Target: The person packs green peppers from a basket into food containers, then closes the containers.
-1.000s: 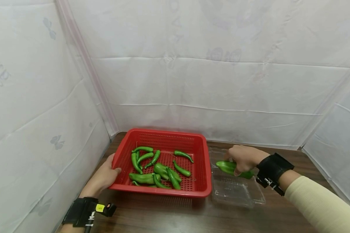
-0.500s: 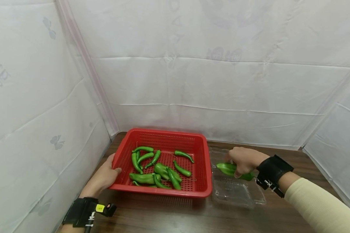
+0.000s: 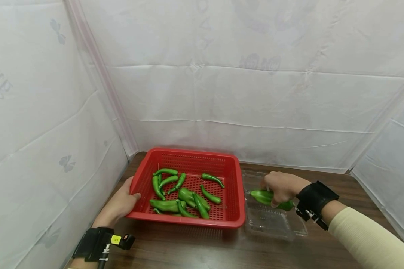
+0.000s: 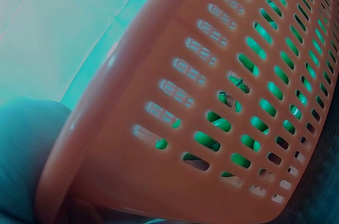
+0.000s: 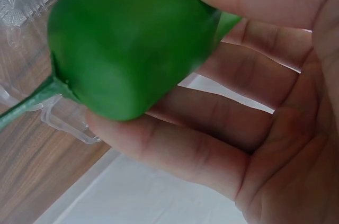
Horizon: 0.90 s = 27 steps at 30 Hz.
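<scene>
My left hand (image 3: 121, 201) grips the left rim of a red perforated plastic basket (image 3: 202, 223), thumb over the inner side. Several green peppers lie on the basket floor, some slim and curved like the chili pepper (image 3: 210, 194), others thicker like the large pepper (image 3: 166, 205). The left wrist view shows the slotted basket wall (image 4: 132, 181) close up, with green through the slots. Over a clear plastic container (image 3: 267, 224), my right hand (image 3: 282, 185) holds a large green pepper (image 5: 127, 44) between thumb and fingers. Its stem (image 5: 32, 102) points away from the palm in the right wrist view.
The basket and the clear container stand side by side on a dark wood-grain table (image 3: 175, 250). White sheeting (image 3: 242, 101) encloses the table at the back and on both sides.
My right hand and the pepper have dropped very slightly over the clear container. The left hand and the basket stay in place.
</scene>
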Tool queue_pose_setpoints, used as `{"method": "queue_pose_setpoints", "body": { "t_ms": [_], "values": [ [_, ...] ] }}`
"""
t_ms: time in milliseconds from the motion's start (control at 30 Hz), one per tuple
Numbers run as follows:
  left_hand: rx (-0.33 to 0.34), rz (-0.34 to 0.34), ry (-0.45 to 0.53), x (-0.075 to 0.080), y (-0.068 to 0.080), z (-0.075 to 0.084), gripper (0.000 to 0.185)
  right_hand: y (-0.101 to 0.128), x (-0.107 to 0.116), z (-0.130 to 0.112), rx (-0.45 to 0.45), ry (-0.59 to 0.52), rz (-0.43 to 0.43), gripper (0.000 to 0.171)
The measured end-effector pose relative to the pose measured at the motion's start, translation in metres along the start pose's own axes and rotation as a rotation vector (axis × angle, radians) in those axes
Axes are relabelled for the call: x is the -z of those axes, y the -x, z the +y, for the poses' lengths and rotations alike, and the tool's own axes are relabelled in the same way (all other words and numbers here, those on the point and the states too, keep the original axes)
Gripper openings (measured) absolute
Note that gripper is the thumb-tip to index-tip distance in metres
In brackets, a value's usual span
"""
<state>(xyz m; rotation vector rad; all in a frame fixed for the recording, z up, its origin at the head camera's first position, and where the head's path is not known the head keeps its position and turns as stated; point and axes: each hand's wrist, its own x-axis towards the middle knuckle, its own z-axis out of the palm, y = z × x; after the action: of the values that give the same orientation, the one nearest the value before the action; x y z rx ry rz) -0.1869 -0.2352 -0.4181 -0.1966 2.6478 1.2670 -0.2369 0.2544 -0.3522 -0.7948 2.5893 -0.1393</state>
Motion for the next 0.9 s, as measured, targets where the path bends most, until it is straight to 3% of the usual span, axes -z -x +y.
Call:
{"method": "queue_pose_setpoints", "body": {
  "t_ms": [900],
  "values": [
    [-0.010, 0.008, -0.010, 0.0000, 0.0002, -0.0003, 0.072, -0.0020, -0.0092, 0.0017, -0.010, 0.007, -0.005, 0.026]
  ]
}}
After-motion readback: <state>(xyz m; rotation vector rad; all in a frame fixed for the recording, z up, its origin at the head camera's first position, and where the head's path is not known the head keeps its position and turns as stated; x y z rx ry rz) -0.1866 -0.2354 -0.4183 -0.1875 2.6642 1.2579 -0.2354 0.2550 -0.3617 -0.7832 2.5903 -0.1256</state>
